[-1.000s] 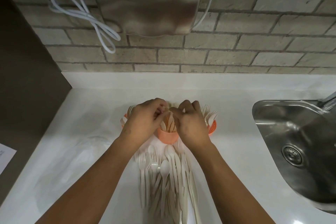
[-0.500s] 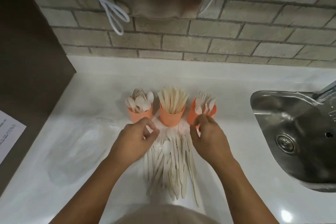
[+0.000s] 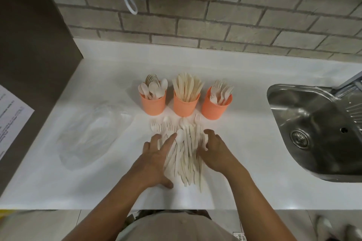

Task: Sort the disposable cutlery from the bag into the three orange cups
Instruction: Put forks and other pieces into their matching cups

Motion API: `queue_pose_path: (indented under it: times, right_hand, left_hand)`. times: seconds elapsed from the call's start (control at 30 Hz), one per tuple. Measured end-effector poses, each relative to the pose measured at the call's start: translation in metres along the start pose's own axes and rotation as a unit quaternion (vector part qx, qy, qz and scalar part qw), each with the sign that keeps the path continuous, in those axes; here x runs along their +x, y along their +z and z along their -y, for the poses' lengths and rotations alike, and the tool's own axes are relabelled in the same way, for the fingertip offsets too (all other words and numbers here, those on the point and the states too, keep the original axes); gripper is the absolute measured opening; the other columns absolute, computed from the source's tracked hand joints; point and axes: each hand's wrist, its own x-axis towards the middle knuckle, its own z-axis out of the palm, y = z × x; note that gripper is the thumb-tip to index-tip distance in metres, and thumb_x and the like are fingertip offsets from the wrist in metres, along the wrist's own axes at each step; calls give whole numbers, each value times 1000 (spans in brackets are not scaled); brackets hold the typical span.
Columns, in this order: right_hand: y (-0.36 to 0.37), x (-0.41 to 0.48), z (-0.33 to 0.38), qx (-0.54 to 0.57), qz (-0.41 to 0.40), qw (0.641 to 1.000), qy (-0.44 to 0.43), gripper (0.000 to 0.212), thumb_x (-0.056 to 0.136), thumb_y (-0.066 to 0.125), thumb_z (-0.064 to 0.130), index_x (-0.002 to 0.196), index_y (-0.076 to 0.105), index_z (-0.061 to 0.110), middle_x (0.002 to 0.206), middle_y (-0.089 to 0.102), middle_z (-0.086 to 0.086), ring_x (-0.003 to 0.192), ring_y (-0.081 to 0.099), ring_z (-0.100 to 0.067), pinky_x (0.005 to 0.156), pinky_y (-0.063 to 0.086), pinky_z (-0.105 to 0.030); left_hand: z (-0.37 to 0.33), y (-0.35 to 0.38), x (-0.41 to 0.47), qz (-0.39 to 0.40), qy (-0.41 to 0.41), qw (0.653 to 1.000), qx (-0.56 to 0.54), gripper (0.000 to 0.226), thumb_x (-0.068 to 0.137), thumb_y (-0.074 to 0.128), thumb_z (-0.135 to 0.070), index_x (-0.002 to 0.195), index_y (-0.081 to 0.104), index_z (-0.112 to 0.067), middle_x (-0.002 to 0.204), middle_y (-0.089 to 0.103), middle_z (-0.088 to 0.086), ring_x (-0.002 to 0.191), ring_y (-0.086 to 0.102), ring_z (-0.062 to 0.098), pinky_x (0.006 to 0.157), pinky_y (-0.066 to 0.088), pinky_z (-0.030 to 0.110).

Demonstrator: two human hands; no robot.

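Disposable cutlery (image 3: 186, 154), pale cream plastic forks, spoons and knives, lies in a loose pile of lengthwise pieces on the white countertop (image 3: 244, 152), between the two hands. The left hand (image 3: 156, 154) rests flat on the pile's left side, fingers straight and spread apart, thumb on the counter at the near end. The right hand (image 3: 215, 150) sits at the pile's right edge with its fingers loosely bent and apart, the tips touching the cutlery.

Just beyond the fingertips, a few forks and spoons lie spread out singly. Farther beyond them, three orange plastic cups stand upright in a row. The cup of spoons (image 3: 153, 103) stands ahead of the left hand, the cup of knives (image 3: 185, 106) ahead of the gap between the hands, and the cup of forks (image 3: 214, 108) ahead of the right hand.

A crumpled clear plastic bag (image 3: 88, 135) lies well to the left of the left hand. Far left of it is a white printed sheet (image 3: 11, 115); its writing is too blurred to read. A stainless steel sink (image 3: 321, 133) lies well to the right of the right hand.
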Motion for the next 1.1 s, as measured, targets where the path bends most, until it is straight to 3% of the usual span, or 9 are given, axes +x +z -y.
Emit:
queue_pose_path:
  times: [0.17, 0.3, 0.43, 0.57, 0.7, 0.8, 0.97, 1.03, 1.1]
  right_hand:
    - [16, -28, -36, -65, 112, 992, 3, 108, 79, 79, 45, 153, 1, 47, 140, 48, 1, 120, 59, -24, 98, 52, -37]
    - [36, -27, -36, -63, 23, 997, -39, 101, 92, 70, 26, 158, -5, 46, 146, 49, 0, 124, 60, -23, 104, 52, -39]
    - [20, -20, -29, 6, -31, 999, -27, 93, 96, 67, 26, 160, 1, 39, 115, 66, -2, 96, 68, -17, 85, 55, -31]
    - [9, 3, -20, 22, -65, 996, 54, 84, 97, 64, 41, 161, 15, 17, 147, 46, -17, 133, 51, -36, 109, 44, -46]
    - [21, 41, 18, -1, -70, 984, 166, 97, 87, 67, 65, 150, 27, 3, 149, 37, -19, 139, 41, -39, 113, 39, -48]
    - [29, 54, 38, -18, -60, 987, 149, 92, 84, 76, 53, 147, 33, 1, 144, 45, -16, 136, 45, -35, 113, 41, -43]
    - [41, 55, 34, 129, -122, 970, 168, 59, 76, 82, 22, 120, 51, 0, 112, 62, -11, 101, 66, -27, 82, 58, -31]
    - [45, 52, 32, 169, -147, 961, 163, 38, 79, 75, 12, 109, 57, -4, 97, 64, -9, 76, 63, -16, 53, 49, -12]
    - [48, 50, 29, 190, -161, 956, 155, 22, 86, 69, 8, 101, 57, -3, 85, 60, -5, 65, 54, -6, 38, 35, -6]
  left_hand:
    - [29, 13, -5, -17, 28, 996, -85, 139, 64, 98, -36, 157, -2, -57, 155, 2, -16, 132, 45, 22, 102, 53, 30]
    - [27, 14, -2, -67, 37, 990, -119, 116, 75, 92, -36, 160, 12, -50, 151, 16, -10, 106, 53, 14, 97, 55, 29]
    - [28, 8, -2, -82, 36, 988, -123, 120, 68, 92, -52, 159, 13, -47, 150, 18, -13, 127, 50, 18, 104, 54, 36]
    - [25, 5, 1, -93, 71, 993, -8, 134, 54, 85, -76, 159, 6, -48, 161, 3, -9, 147, 17, 21, 115, 43, 45]
    - [19, 11, 9, -103, 88, 990, 26, 133, 57, 83, -77, 160, 6, -45, 163, 6, -6, 144, 18, 23, 112, 44, 42]
    - [22, 14, 14, -109, 91, 990, 12, 134, 57, 83, -76, 161, 4, -44, 162, 8, -8, 142, 20, 22, 108, 46, 41]
    - [29, 18, 15, -106, 107, 988, 42, 122, 64, 76, -80, 160, 10, -45, 163, 6, -7, 141, 20, 23, 111, 45, 39]
    - [31, 17, 15, -100, 110, 988, 45, 120, 65, 75, -81, 160, 12, -45, 163, 4, -6, 142, 19, 23, 112, 43, 39]
    - [32, 16, 16, -94, 115, 988, 41, 119, 65, 76, -79, 160, 12, -44, 163, 3, -6, 142, 18, 24, 112, 43, 39]
